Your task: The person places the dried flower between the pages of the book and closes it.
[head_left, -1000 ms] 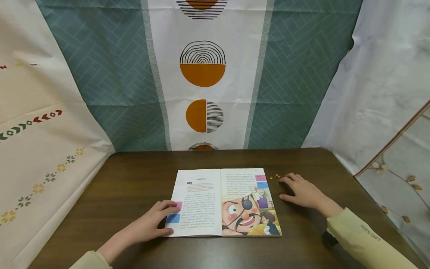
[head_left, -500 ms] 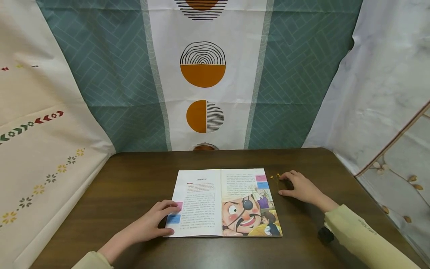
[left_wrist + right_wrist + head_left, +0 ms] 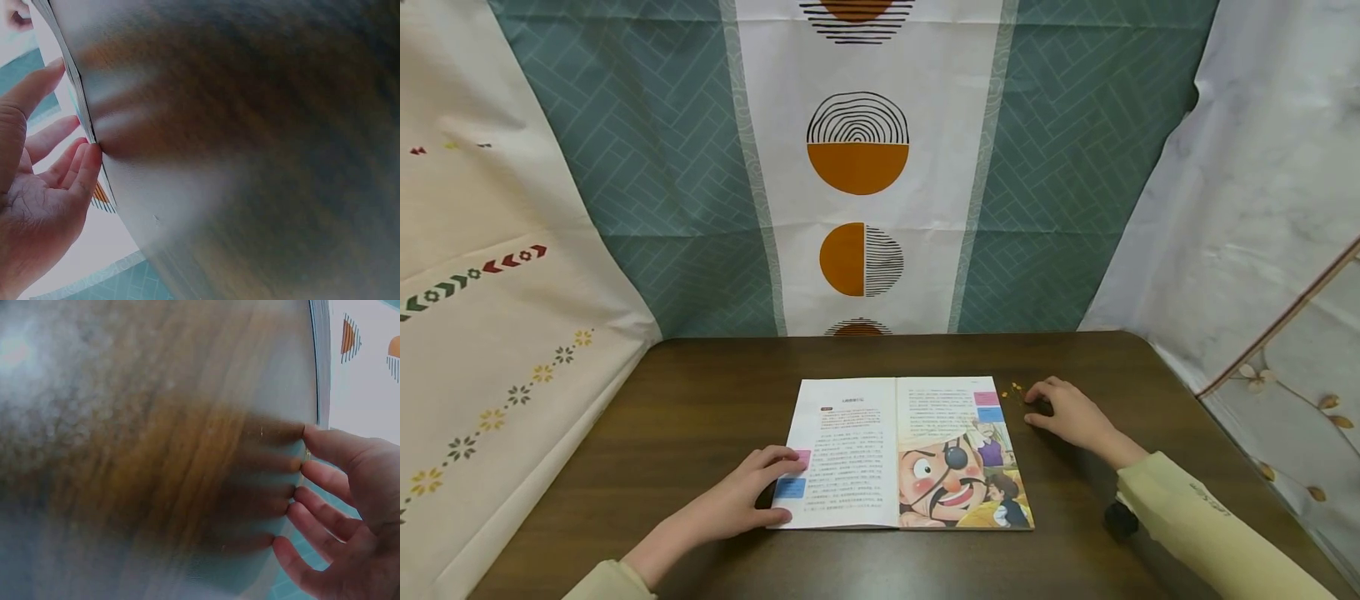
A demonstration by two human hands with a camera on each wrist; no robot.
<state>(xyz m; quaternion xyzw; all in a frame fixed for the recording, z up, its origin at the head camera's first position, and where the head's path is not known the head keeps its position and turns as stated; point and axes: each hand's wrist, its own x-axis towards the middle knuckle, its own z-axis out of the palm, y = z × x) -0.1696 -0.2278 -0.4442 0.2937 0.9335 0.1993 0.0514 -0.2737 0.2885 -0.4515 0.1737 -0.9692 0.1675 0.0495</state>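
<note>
An open illustrated book (image 3: 850, 442) lies on the dark wooden table, with text on its left page and a cartoon eyepatched character on the right. My left hand (image 3: 737, 493) rests at the book's lower left edge, fingers on the page and thumb by the corner. Just right of the book lies a thin sprig with small yellow flowers (image 3: 1016, 387). Beside it, my right hand (image 3: 1073, 419) has its fingertips on the table, thumb and forefinger apart near the stem. In the right wrist view, the fingers of the right hand (image 3: 369, 512) are spread and bent.
The brown tabletop (image 3: 715, 400) surrounds the book. Behind it hangs a green and white patterned cloth (image 3: 880, 208). Pale cloths flank the left (image 3: 497, 333) and right sides. A small black object (image 3: 1122, 519) sits under the right sleeve.
My right hand has drawn its fingers in beside the sprig, and the flowers have shifted slightly toward the book. The left hand stays on the page. The head view has swung slightly.
</note>
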